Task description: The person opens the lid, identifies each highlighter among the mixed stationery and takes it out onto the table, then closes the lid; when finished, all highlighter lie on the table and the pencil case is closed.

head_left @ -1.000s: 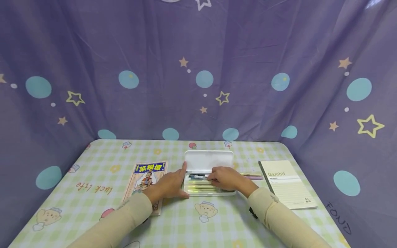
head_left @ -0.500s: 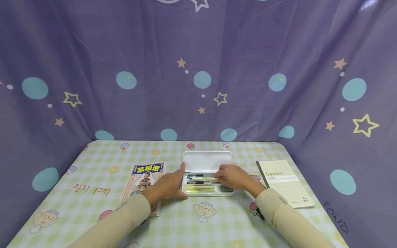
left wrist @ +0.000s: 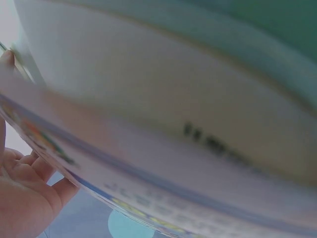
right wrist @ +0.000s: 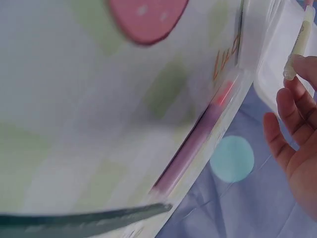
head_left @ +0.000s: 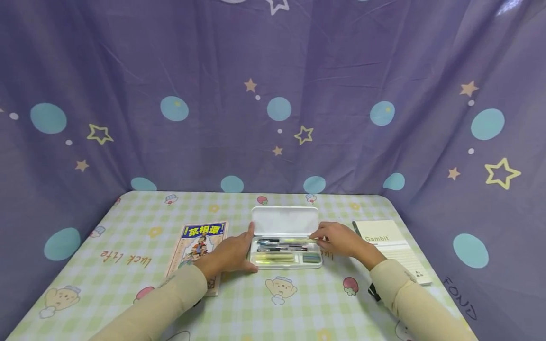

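A white pencil case (head_left: 264,267) lies with its lid (head_left: 285,221) raised at the back. My left hand (head_left: 232,251) rests along its left end, thumb at the front corner and a straight index finger by the lid. At the other end, my right hand (head_left: 337,239) pinches the end of a pale yellow pen (right wrist: 300,42) between thumb and index finger. That pen overlaps the back of the case in the head view. Several dark and clear pens (head_left: 281,249) lie inside, with yellow pens (head_left: 275,257) in front and a grey-green block (head_left: 312,258) at the right.
An orange-bordered book (head_left: 179,258) lies left of the case, partly under my left forearm in view. A cream Gambit notebook (head_left: 390,232) lies right, partly behind my right arm. A purple pen (right wrist: 193,144) lies on the checked tablecloth (head_left: 307,322) near the right hand.
My right hand has moved right, from over the middle of the case to its right end, with the pale yellow pen. The pens and block inside now show more fully. My left hand stays put.
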Action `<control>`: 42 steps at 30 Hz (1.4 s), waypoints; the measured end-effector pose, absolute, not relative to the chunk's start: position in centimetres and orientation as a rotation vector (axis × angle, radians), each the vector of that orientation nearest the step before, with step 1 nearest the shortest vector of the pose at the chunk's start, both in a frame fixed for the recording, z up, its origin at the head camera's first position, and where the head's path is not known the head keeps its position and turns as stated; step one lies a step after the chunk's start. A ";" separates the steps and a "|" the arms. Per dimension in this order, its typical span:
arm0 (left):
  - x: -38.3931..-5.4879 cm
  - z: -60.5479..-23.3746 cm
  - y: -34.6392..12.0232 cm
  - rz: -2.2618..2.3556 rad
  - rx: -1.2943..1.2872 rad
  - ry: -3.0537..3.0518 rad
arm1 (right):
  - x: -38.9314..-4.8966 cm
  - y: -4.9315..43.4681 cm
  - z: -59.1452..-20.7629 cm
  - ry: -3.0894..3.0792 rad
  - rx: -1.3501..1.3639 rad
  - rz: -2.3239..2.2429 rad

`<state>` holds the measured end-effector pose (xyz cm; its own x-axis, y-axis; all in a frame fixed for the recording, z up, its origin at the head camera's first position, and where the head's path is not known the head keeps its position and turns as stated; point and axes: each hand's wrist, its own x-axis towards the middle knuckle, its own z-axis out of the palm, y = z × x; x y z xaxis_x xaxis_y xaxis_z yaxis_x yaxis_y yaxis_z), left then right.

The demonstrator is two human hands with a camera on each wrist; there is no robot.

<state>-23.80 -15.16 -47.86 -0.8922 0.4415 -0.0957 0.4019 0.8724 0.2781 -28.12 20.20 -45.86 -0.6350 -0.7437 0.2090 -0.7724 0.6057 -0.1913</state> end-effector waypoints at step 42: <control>-23.9 -47.6 -15.0 0.384 0.643 2.880 | -26.6 30.5 -47.9 -2.784 1.019 0.386</control>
